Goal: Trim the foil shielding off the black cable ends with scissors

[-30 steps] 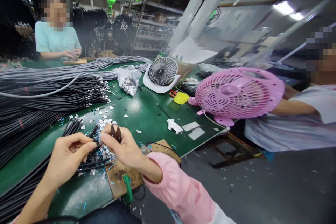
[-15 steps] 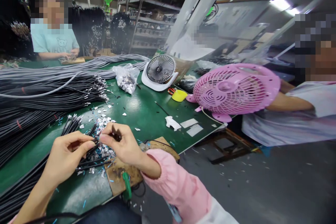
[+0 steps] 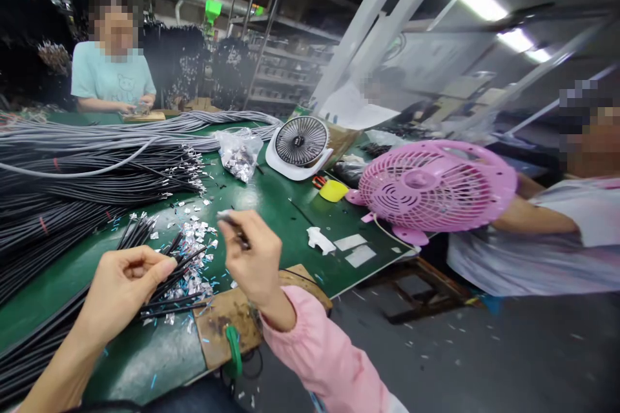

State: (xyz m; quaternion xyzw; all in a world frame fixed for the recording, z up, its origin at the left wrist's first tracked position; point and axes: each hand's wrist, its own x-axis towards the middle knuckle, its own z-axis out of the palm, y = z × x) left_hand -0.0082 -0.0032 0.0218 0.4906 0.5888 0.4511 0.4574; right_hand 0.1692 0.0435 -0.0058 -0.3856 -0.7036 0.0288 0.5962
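Observation:
My left hand point(image 3: 123, 290) is pinched closed above a bundle of black cables point(image 3: 58, 339); what sits between its thumb and finger is too small to tell. Its fingertips are beside cut black cable ends and a pile of foil scraps point(image 3: 194, 232). My right hand point(image 3: 254, 255) is raised to the right of the pile, apart from the left, with its fingers closed. A dark object shows between those fingers, with something pale at the fingertips; I cannot make out either. Below the right hand lies a stained wooden board point(image 3: 217, 329) with a green clamp point(image 3: 233, 350).
Black cables point(image 3: 121, 174) and grey cables point(image 3: 194, 122) lie at the back left. A plastic bag point(image 3: 239, 155), a white fan point(image 3: 298, 145), scissors and a pink fan point(image 3: 436, 184) stand beyond my hands. People sit at the back left and right.
My right hand has moved right and slightly up, away from my left hand, and its fingertips have turned upward. My left hand stays almost in place. The view has shifted slightly.

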